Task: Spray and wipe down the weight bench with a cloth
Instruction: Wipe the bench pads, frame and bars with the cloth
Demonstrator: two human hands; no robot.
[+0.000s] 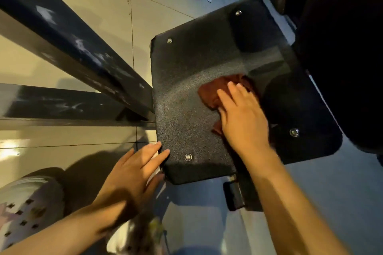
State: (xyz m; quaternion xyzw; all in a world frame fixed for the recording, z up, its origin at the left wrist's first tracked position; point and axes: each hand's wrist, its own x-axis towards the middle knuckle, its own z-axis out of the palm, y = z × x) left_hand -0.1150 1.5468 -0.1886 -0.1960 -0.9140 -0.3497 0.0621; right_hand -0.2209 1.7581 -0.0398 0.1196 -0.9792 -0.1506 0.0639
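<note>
Rust-red cloth (222, 89) lies mid-pad on the bench pad (186, 80) under your right hand (242, 118), fingers flat and pressing it, unwiped pad stretching beyond the fingertips, while your left hand (132, 170), fingers straight, braces the pad's near-left corner.

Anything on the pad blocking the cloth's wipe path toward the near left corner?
Nothing visible. The right hand presses the cloth flat on the bench pad; only flush bolt heads lie ahead. The left hand rests at the pad's corner edge.
</note>
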